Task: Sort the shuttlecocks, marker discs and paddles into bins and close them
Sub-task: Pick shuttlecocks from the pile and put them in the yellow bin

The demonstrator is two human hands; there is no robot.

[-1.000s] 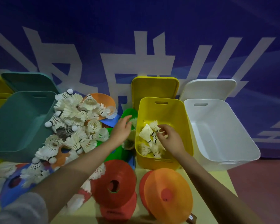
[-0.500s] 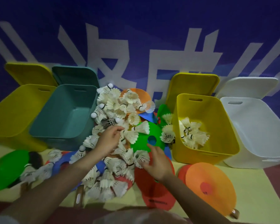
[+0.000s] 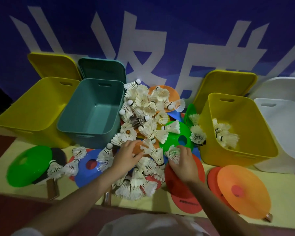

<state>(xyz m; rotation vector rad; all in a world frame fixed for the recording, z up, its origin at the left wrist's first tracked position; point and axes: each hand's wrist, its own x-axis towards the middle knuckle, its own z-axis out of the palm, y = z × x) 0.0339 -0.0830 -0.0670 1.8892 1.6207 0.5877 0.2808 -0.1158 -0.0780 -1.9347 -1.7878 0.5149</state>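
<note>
A big pile of shuttlecocks [image 3: 143,116] sits in the middle of the mat, and everything else is around it. The left hand [image 3: 128,156] is at the near edge of the pile with its fingers curled around some shuttlecocks. The right hand [image 3: 183,160] is just beside it, pinching one shuttlecock [image 3: 173,152] at the edge of a green disc [image 3: 179,138]. To the right of the pile stands a yellow bin [image 3: 237,130] with some shuttlecocks inside (its lid is up). A white bin [image 3: 283,133] is past that. To the left of the pile are a teal bin [image 3: 92,108] and another yellow bin [image 3: 34,106]. A paddle [image 3: 58,155] lies left of the pile, partly under a second green disc [image 3: 27,166]. An orange disc [image 3: 242,191] lies near the right side.
</note>
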